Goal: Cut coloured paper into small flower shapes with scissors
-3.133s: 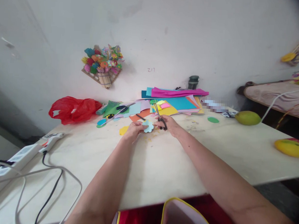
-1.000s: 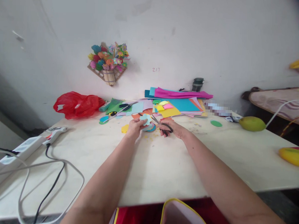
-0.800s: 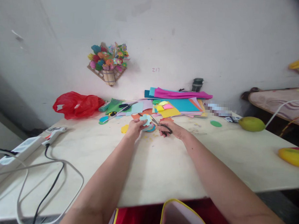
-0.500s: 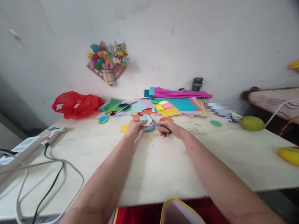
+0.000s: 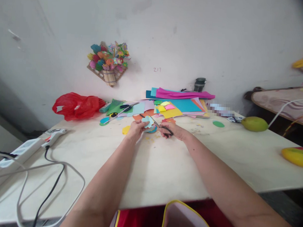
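Note:
My left hand point(image 5: 136, 129) is closed on a light blue paper piece point(image 5: 147, 122) with a scalloped edge. My right hand point(image 5: 175, 131) grips the dark handles of a pair of scissors point(image 5: 168, 130), whose blades point up and left against the right side of the paper. Just beyond the scissors lies an orange paper flower point(image 5: 169, 120). A yellow paper shape point(image 5: 126, 130) rests left of my left hand, and small yellow scraps point(image 5: 150, 138) are scattered below the held paper. A blue round piece shows partly under it.
Coloured sheets point(image 5: 186, 106), a red plastic bag point(image 5: 78, 106) and a second pair of scissors point(image 5: 126, 107) lie along the back. A green mango point(image 5: 255, 124) and a yellow one point(image 5: 296, 157) sit right. A power strip point(image 5: 23, 148) with cables is on the left.

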`<state>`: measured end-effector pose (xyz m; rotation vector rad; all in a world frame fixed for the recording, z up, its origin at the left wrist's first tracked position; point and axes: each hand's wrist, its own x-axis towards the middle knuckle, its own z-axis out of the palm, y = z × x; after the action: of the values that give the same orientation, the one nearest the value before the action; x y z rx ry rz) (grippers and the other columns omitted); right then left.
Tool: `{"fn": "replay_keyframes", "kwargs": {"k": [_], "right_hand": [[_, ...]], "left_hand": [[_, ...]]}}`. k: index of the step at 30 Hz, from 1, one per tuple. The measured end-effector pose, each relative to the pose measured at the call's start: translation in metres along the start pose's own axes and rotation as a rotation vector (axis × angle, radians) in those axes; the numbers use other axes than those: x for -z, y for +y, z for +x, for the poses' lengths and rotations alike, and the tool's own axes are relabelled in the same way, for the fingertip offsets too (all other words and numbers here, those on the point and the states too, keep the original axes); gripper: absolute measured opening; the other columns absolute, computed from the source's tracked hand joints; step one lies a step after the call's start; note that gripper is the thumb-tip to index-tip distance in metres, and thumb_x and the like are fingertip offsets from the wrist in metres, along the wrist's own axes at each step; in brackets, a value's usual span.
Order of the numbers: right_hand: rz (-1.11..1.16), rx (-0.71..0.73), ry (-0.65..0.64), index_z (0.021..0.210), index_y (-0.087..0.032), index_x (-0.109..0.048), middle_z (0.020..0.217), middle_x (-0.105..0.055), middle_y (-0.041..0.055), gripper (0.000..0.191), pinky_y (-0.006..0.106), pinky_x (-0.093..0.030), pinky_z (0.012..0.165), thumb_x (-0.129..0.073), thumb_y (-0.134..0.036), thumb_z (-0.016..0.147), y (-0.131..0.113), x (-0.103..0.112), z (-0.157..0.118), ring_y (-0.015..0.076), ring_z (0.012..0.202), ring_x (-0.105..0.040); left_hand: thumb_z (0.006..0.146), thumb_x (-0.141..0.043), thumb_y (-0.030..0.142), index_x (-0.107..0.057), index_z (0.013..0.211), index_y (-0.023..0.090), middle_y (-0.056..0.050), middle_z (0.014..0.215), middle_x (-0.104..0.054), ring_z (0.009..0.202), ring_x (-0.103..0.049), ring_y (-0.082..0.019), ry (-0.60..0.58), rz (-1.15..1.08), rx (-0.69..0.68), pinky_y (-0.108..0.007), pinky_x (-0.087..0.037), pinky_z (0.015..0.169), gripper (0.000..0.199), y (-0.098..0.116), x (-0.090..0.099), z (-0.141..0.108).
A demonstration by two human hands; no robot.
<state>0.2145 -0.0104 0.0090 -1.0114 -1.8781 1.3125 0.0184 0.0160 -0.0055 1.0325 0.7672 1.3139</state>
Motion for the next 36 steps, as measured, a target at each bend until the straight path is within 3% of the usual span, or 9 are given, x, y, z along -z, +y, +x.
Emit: {"fn": "replay_keyframes", "kwargs": {"k": [27, 36], "right_hand": [[0.018, -0.022, 0.012, 0.076, -0.016, -0.054, 0.053, -0.054, -0.0035, 0.029, 0.018, -0.025, 0.034, -0.061, -0.043, 0.074, 0.0007, -0.0009, 0.0005, 0.0067, 0.039, -0.046], [-0.008, -0.033, -0.009, 0.079, -0.016, -0.054, 0.054, -0.054, -0.0041, 0.027, 0.017, -0.028, 0.034, -0.063, -0.042, 0.073, 0.0055, 0.0007, 0.0011, 0.0068, 0.04, -0.048]], "left_hand": [[0.049, -0.078, 0.017, -0.065, 0.062, 0.011, -0.007, 0.067, -0.069, 0.065, -0.066, -0.019, 0.035, 0.011, 0.007, -0.028, -0.053, 0.062, 0.02, 0.0045, -0.0035, -0.0012], [0.046, -0.08, 0.018, -0.064, 0.062, 0.009, -0.007, 0.065, -0.067, 0.065, -0.065, -0.02, 0.039, -0.008, 0.02, -0.034, -0.053, 0.07, 0.024, 0.0041, -0.0011, -0.0005]]}}
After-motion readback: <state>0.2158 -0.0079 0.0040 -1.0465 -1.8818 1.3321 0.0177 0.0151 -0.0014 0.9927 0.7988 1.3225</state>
